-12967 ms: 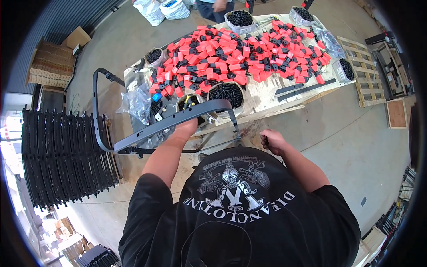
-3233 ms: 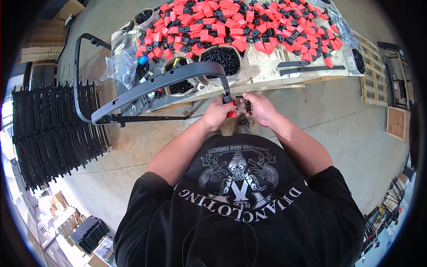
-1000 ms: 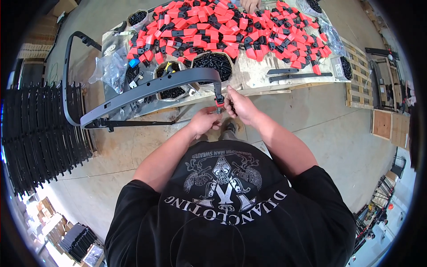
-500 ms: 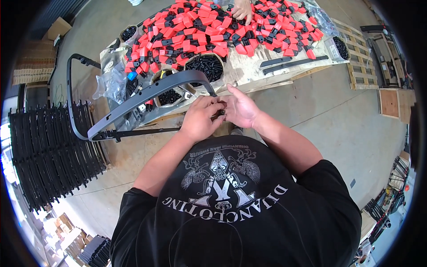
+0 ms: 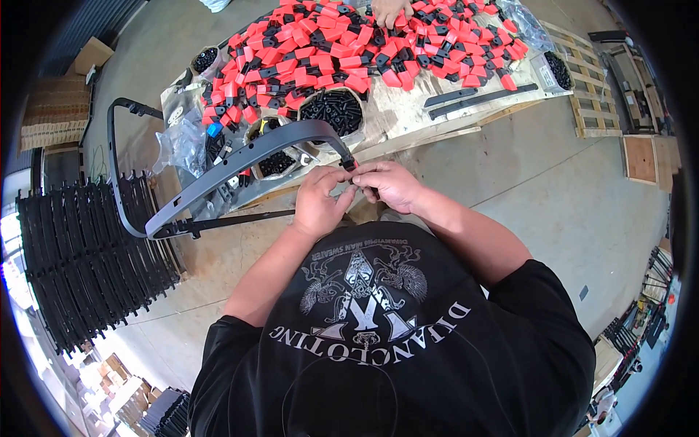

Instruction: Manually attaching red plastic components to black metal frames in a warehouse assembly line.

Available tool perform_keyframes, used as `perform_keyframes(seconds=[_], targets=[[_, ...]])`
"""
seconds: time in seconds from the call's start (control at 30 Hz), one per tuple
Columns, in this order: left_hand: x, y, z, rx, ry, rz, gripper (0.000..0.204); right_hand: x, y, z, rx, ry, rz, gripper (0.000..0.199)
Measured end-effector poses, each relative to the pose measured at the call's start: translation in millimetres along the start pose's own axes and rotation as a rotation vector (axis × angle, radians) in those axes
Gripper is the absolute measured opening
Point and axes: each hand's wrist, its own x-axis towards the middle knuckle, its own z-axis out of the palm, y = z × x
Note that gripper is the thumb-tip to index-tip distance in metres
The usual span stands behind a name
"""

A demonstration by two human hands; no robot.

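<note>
A large black metal tube frame [image 5: 240, 156] stretches from the left to a bent end just in front of me. At that end my left hand [image 5: 319, 198] and my right hand [image 5: 393, 183] meet, fingertips pinched together below a small red-and-black spot [image 5: 352, 165]. My left fingers and thumb curl inward next to the right ones. The right thumb and fingers press close at the tube's tip. Whatever small piece lies between the fingertips is mostly hidden.
On the table [image 5: 397, 120] lies a big heap of red-and-black plastic pieces [image 5: 320, 44], with another person's hand [image 5: 391, 11] in it. Containers of black parts [image 5: 333, 109], clear plastic bags [image 5: 182, 146] and flat black bars [image 5: 484, 100] surround it. Black frames [image 5: 95, 255] stand stacked left; a wooden pallet [image 5: 593, 91] lies right.
My right hand has turned from open, thumb raised, to a pinch at the tube's end. My left fingers have shifted slightly, and a red spot now shows there. The other person's hand moved slightly left.
</note>
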Motion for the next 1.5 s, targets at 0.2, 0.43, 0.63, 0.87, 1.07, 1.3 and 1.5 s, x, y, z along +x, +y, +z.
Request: perform_keyframes(seconds=[0.2,0.43,0.63,0.87,1.07,1.3,1.5], targets=[[-4,-3,1,-0.037,0.027,0.009,0.022,2,-1,-3,0.159,-0.083,0.147,0.023],[-14,-45,33,-0.376,0.037,-0.613,0.029,16,4,-3,-0.632,0.34,-0.254,0.029],[9,-43,43,-0.946,0.065,-1.066,0.035,13,-19,16,-1.082,0.447,-0.322,0.029],[15,-51,45,-0.944,-0.027,-1.13,0.033,20,-16,18,-1.223,0.442,-0.494,0.022],[3,-57,48,-0.993,0.021,-0.922,0.019,19,-16,17,-1.215,0.408,-0.457,0.021],[0,-48,49,-0.829,0.259,-0.716,0.017,19,-16,14,-1.188,0.392,-0.425,0.021],[6,-64,44,-1.227,-0.106,-1.162,0.02,20,-16,18,-1.237,0.415,-0.489,0.021]])
